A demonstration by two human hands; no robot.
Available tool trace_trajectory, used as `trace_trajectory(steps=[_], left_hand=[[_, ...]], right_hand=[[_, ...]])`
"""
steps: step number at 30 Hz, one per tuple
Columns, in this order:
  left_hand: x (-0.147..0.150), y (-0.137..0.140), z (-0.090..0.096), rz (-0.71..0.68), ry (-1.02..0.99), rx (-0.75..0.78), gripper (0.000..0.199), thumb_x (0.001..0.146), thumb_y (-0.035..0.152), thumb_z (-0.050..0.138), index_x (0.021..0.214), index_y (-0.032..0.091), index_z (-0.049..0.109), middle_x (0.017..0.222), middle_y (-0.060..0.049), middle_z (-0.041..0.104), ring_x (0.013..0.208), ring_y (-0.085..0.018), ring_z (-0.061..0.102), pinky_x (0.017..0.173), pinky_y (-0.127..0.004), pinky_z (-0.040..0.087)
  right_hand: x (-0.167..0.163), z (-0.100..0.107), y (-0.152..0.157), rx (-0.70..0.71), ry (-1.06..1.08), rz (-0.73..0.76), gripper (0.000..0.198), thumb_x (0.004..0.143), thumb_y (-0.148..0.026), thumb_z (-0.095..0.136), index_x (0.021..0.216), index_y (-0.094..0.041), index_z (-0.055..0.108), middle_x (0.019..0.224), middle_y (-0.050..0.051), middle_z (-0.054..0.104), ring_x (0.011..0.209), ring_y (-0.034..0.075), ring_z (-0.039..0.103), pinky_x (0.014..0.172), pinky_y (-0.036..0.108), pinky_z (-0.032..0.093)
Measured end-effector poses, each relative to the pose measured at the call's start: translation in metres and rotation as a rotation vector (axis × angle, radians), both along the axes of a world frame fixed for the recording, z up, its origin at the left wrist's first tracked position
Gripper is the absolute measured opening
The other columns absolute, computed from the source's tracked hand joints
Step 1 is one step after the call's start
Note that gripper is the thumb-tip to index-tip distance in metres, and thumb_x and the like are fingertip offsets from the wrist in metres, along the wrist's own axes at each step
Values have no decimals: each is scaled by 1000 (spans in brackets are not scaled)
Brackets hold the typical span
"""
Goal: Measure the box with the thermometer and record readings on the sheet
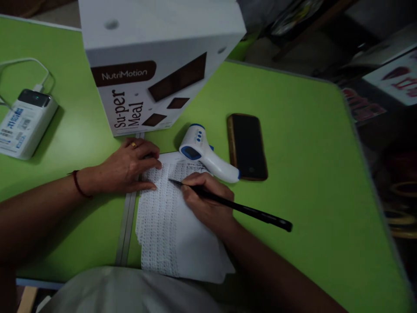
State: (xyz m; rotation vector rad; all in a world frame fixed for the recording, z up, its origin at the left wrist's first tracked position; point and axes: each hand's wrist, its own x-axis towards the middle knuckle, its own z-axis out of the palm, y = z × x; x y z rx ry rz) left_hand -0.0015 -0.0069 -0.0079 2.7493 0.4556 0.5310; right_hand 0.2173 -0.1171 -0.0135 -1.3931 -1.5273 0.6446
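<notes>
My right hand (pixel 208 198) grips a long black pen (pixel 254 211), its tip on or just over a sheet of paper (pixel 192 243). Dense columns of small handwriting cover the paper's left part, and its lower right part is blank. More sheets show beneath it at the edges. At the paper's upper left edge lies my left hand (pixel 133 167), fingers apart and holding nothing, with fingertips on the sheet. A white and blue infrared thermometer (pixel 208 156) rests across the paper's top right corner, just above my right hand.
A tall white carton (pixel 130 91) stands on the green table (pixel 306 174) beyond my left hand. Right of the thermometer lies a dark phone (pixel 248 145) in a brown case. A white power bank (pixel 28 126) with a cable sits at the far left. A metal seam (pixel 125 234) crosses the table.
</notes>
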Motion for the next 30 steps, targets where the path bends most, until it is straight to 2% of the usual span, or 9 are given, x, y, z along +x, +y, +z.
trace_trajectory(steps=[12, 19, 30], left_hand=[[0, 0, 0, 12, 19, -31, 52, 95, 64, 50, 113, 18, 65, 123, -15, 62, 112, -30, 56, 100, -46, 39], [0, 0, 0, 3, -8, -9, 51, 95, 63, 50, 113, 17, 64, 120, -15, 63, 111, -29, 57, 97, -45, 40], [0, 0, -1, 5, 7, -12, 52, 95, 64, 49, 113, 18, 64, 121, -14, 63, 111, -28, 56, 99, -44, 39]], right_hand=[[2, -3, -2, -6, 16, -39, 14, 74, -13, 62, 68, -24, 57, 61, -6, 62, 54, 12, 56, 50, 26, 46], [0, 2, 0, 14, 23, 32, 13, 75, -13, 61, 69, -24, 60, 59, -6, 63, 51, 10, 56, 48, 24, 46], [-1, 2, 0, 2, -3, 48, 14, 75, -13, 61, 68, -24, 58, 58, -6, 62, 51, 11, 55, 49, 25, 46]])
